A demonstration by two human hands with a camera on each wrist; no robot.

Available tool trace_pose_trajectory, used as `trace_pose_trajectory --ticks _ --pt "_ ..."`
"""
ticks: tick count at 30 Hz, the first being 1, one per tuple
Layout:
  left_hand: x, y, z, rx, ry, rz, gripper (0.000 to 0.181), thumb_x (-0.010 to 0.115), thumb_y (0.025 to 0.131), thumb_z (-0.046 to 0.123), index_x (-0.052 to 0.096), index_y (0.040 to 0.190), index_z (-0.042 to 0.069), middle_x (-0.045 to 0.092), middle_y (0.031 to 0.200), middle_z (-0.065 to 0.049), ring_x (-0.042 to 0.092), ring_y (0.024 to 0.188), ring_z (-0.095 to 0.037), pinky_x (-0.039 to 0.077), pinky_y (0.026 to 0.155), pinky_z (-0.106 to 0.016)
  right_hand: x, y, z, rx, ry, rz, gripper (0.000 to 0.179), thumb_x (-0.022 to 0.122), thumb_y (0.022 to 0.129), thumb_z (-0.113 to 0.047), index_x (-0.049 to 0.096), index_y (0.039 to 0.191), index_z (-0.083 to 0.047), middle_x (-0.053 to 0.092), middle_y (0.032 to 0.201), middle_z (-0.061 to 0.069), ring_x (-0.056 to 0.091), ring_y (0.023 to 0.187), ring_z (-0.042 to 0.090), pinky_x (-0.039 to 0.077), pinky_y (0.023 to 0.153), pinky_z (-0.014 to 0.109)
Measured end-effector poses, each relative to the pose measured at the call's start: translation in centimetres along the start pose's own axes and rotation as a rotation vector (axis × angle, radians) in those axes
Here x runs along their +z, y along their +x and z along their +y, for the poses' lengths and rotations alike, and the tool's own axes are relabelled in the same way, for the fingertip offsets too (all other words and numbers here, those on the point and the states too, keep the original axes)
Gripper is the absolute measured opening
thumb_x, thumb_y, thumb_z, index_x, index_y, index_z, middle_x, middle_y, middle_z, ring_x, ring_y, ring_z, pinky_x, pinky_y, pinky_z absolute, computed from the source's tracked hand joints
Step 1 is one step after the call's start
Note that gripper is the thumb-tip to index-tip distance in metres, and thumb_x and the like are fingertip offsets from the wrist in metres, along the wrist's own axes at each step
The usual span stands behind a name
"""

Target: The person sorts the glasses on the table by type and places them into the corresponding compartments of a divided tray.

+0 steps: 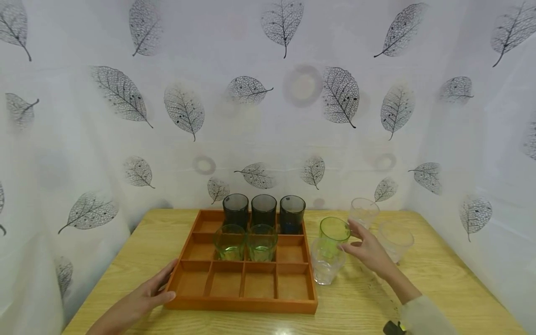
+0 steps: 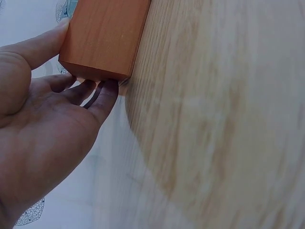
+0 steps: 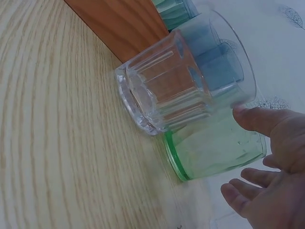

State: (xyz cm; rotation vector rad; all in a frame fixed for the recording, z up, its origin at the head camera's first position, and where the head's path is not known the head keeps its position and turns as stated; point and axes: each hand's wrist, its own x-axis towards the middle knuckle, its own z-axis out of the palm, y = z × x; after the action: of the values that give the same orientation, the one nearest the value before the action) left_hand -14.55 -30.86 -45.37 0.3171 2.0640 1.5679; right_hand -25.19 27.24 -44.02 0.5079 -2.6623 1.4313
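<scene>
My left hand (image 1: 144, 295) grips the left front corner of a brown wooden divided tray (image 1: 240, 304), thumb above and fingers against its side (image 2: 102, 40). My right hand (image 1: 370, 249) reaches beside a green glass (image 1: 335, 228), thumb and fingers spread apart. In the right wrist view the thumb is close to the rim of a clear glass (image 3: 162, 90), and the fingers are beside the green glass (image 3: 214, 148). That clear glass (image 1: 324, 270) stands in front of the green one, against the tray's right side. Whether the fingertips touch either glass, I cannot tell.
Three dark glasses (image 1: 264, 207) stand in the tray's back row, and two pale green glasses (image 1: 230, 242) in its middle row. Two more clear glasses stand behind my right hand, one at the back (image 1: 364, 211), one farther right (image 1: 395, 239). A leaf-patterned curtain (image 1: 251, 135) surrounds the wooden table (image 1: 134, 251).
</scene>
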Motion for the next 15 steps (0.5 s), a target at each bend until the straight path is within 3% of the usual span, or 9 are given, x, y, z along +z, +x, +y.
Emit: trace_pose_trajectory --ticks 7,15 --pt "0.1 0.0 0.1 -0.009 -0.003 0.007 0.077 0.040 0.114 0.026 -0.016 0.163 0.006 -0.017 0.166 -0.029 -0.006 0.148 -0.060 0.026 0.114 -0.067 -0.2 0.6 0.6 -0.013 0.009 -0.039 0.093 0.079 0.094 -0.021 0.020 0.161 0.007 0.036 0.157 0.033 0.042 0.138 0.052 0.048 0.101 0.054" --pt "0.1 -0.1 0.0 -0.011 0.000 0.008 0.077 0.040 0.114 0.026 -0.016 0.163 0.007 -0.016 0.166 -0.028 -0.007 0.148 -0.059 0.026 0.114 -0.067 -0.2 1.2 0.7 0.001 0.057 -0.094 0.094 0.077 0.096 -0.023 0.016 0.163 0.005 0.031 0.160 0.033 0.058 0.122 0.051 0.055 0.094 0.048"
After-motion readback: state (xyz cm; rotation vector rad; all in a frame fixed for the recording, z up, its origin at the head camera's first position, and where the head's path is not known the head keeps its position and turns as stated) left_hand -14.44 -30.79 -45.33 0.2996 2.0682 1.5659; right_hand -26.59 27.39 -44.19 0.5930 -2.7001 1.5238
